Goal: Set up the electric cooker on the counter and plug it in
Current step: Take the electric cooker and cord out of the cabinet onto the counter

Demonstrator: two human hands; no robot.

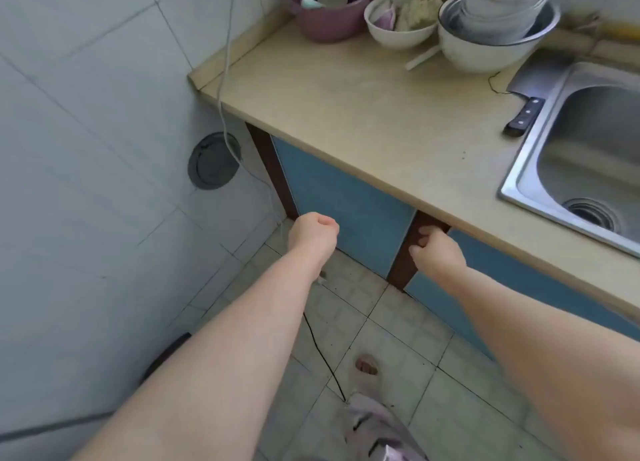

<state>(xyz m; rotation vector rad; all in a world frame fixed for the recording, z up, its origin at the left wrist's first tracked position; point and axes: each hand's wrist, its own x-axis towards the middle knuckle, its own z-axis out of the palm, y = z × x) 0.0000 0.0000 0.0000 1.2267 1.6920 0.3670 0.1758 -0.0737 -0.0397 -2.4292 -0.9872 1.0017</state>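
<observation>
Fingers point(323, 222) of the left hand point(313, 233) are curled into a fist at mid-frame, in front of the left blue cabinet door point(339, 197); whether anything is held in them cannot be told. Fingers point(423, 232) of the right hand point(438, 252) are hooked round the top corner of the right blue cabinet door point(519, 280), beside the brown upright point(401, 263).

The beige worktop point(346, 114) is seen across the upper right of the frame, above both doors. A steel sink point(540, 141) is set into it at the right edge. A stack of bowls point(485, 51) is placed at the upper right, with a white bowl point(398, 34) just beside it. A pink pot point(329, 24) is stood in the back corner at the top centre; whether it is the electric cooker cannot be told. A cleaver point(524, 114) is laid beside the sink rim. A thin black cord point(322, 353) is seen below the left wrist, trailing over the tiled floor point(398, 339).
</observation>
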